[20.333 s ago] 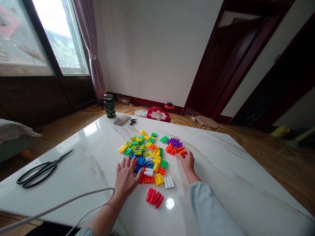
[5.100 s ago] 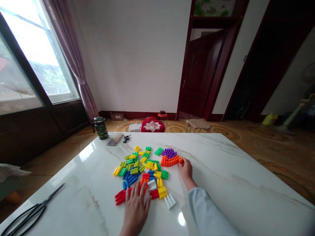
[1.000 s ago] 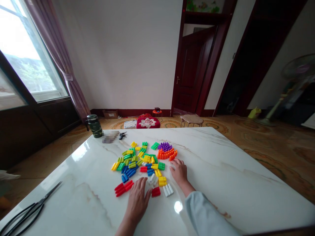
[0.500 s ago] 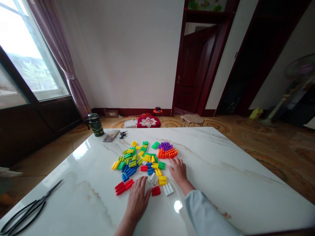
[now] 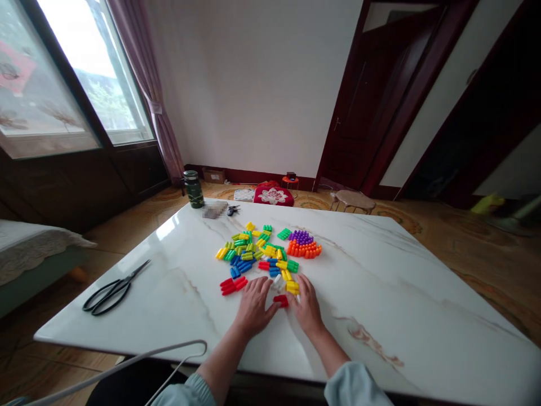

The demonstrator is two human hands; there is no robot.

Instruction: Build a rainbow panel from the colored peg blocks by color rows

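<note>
From where I stand, both bare hands are low over the marble-topped table (image 5: 380, 304). The left hand (image 5: 255, 304) is spread palm-down, its thumb right at a short red plastic block (image 5: 281, 300); whether they touch I can't say. The right hand (image 5: 307, 306) has its fingers stretched forward beside a yellow block (image 5: 292, 288), a sliver of white under them; I can't tell if it pinches anything. A white block (image 5: 278, 283) lies between the hands, and red pegs (image 5: 233, 286) at the left hand's ten o'clock. Measured from between the hands, the jumbled multicoloured blocks (image 5: 242, 243) spread around eleven, orange pegs (image 5: 303, 250) stand at one with purple pegs (image 5: 301, 237) behind, and black-handled scissors (image 5: 114, 293) lie at nine.
</note>
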